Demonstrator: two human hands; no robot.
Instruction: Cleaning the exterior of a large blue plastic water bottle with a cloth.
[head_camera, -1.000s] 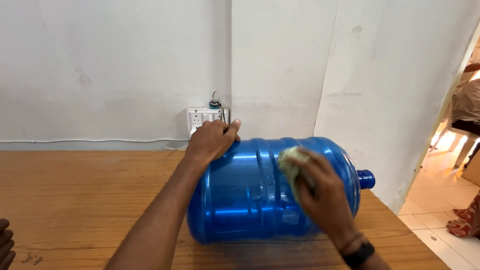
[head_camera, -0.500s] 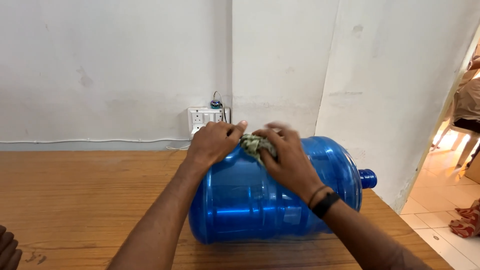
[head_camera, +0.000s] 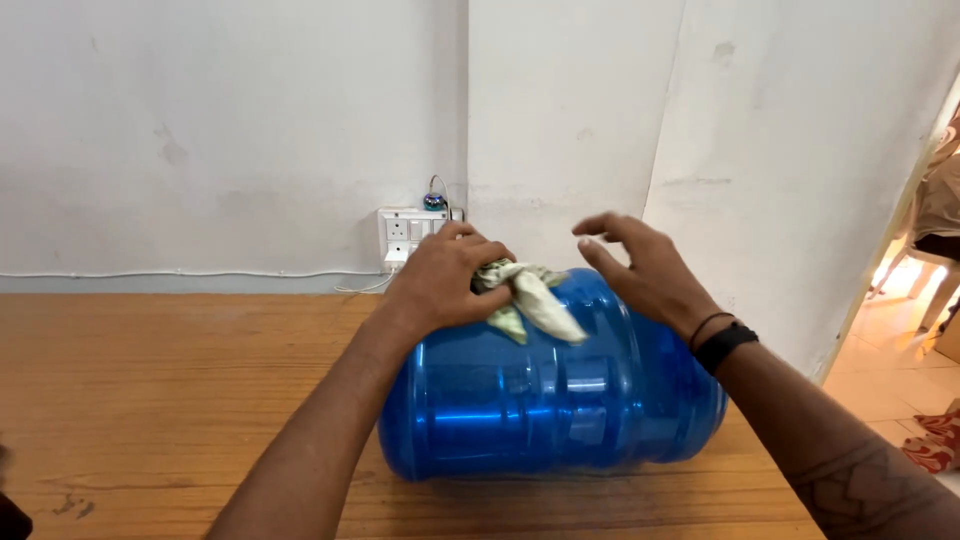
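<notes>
A big blue plastic water jug (head_camera: 550, 400) lies on its side on a wooden table (head_camera: 180, 400), long axis running left to right. The left hand (head_camera: 440, 280) pins a crumpled pale cloth (head_camera: 530, 300) on its ribbed, glossy top; the right hand (head_camera: 640, 268) hovers just beside, fingers spread, holding nothing

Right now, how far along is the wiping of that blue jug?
Done: I cannot tell; the large blue water jug lies on its side on the wooden table, with no visible line between wiped and unwiped surface. In hand: the left hand pins the pale green rag on the jug's top; the right hand hovers open, empty. Left: the underside against the table.
</notes>
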